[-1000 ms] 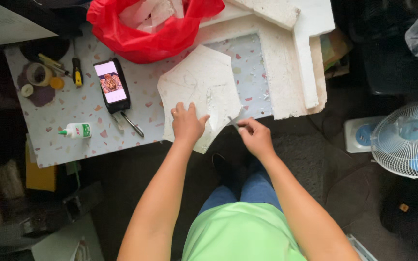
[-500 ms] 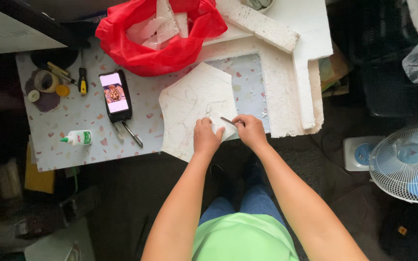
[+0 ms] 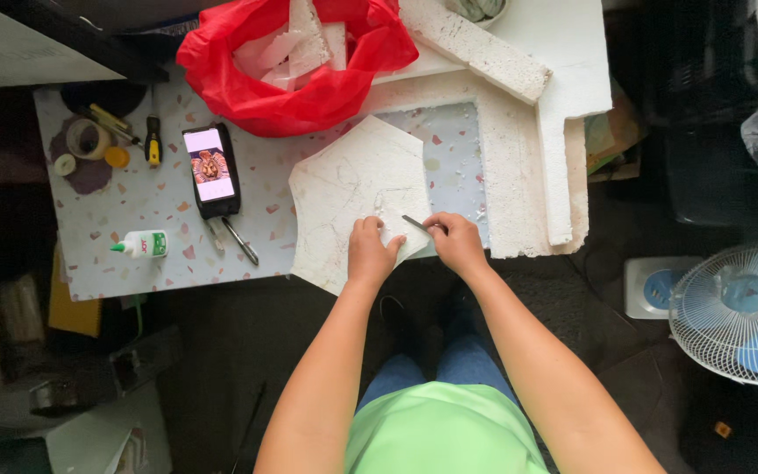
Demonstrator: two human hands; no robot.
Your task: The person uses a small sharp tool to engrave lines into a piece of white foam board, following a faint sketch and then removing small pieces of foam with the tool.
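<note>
A white foam sheet (image 3: 353, 189) with faint drawn lines lies on the small patterned table (image 3: 125, 254), hanging over its near edge. My left hand (image 3: 372, 254) presses flat on the sheet's near corner. My right hand (image 3: 454, 241) grips a thin dark blade (image 3: 416, 223), its tip on the foam just right of my left hand.
A red plastic bag (image 3: 300, 92) of foam scraps sits at the back. Thick white foam slabs (image 3: 528, 132) cover the table's right side. A phone (image 3: 210, 169), glue bottle (image 3: 140, 244), pen (image 3: 240, 240), tape rolls and a small knife lie left. A fan (image 3: 734, 312) stands on the floor at right.
The view has shifted, so the table sits further right and lower. My left hand slid along the foam's near edge toward my right hand; the two hands are now close together at the blade.
</note>
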